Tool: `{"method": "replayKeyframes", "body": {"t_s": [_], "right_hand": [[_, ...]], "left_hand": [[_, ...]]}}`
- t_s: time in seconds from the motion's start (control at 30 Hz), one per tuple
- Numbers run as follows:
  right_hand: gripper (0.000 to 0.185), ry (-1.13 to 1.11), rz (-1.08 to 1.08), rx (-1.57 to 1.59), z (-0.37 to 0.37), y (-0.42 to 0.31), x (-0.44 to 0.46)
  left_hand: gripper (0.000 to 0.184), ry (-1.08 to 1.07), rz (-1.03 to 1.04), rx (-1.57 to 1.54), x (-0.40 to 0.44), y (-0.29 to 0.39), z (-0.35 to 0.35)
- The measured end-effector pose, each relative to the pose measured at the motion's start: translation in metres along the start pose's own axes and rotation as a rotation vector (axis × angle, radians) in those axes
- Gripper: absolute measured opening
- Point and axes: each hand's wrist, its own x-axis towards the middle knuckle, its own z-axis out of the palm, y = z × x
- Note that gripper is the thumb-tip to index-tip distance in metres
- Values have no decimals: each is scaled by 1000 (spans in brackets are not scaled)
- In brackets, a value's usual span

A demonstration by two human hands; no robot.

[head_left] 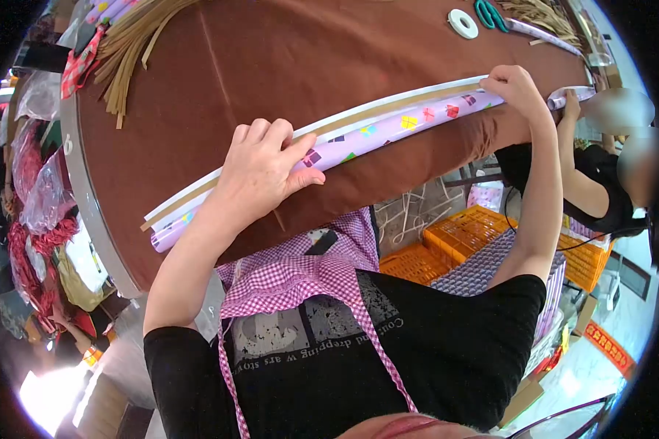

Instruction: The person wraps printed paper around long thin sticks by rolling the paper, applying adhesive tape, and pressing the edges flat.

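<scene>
Left hand (pixel 262 167) half-open, resting across brown strip (pixel 395 104) and gift-print paper roll (pixel 399 126); right hand (pixel 517 89), fingers closed, pinches roll's right end.

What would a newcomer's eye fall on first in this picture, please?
Most likely the lilac patterned roll, lying slantwise across the brown table, with the left hand over its left half and the right hand at its right end. After that, perhaps the tan strips bunched at the table's upper left in the view, and the orange crates beyond its near edge, toward the right.
</scene>
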Motion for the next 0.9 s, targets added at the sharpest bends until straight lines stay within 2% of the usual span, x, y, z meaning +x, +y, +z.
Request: {"method": "replayKeyframes", "body": {"t_s": [0.5,0.9], "right_hand": [[28,64,47,9,14,-2,3],[29,49,103,-124,26,-7,9]], "left_hand": [[54,-24,-23,-20,3,3,-5],[57,-42,-25,5,3,4,-6]]}}
